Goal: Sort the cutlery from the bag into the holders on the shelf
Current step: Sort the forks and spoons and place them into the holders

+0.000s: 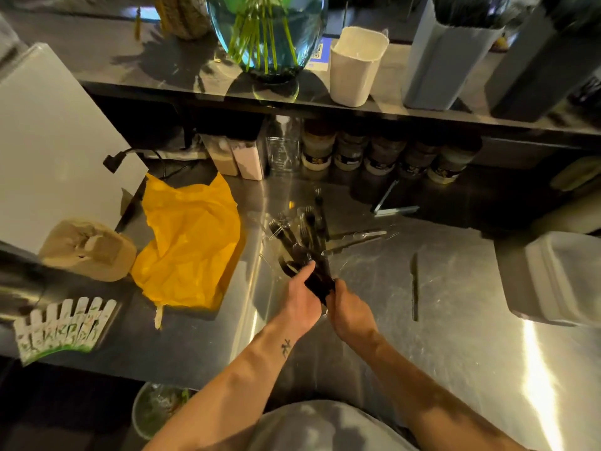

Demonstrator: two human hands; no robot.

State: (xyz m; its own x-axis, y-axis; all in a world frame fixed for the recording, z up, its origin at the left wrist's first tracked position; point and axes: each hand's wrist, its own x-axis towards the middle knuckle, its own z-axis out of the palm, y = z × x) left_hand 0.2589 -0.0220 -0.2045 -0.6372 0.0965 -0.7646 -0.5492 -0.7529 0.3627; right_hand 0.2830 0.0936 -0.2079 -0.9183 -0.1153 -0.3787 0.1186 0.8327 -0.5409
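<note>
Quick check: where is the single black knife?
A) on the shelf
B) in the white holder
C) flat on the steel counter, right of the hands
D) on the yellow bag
C: the black knife lies flat on the steel counter, right of the fork bundle held by the left hand and right hand.

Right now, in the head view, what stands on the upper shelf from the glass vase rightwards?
Blue-green glass vase with green stems, white plastic holder, tall light grey holder, tall dark grey holder.
</note>
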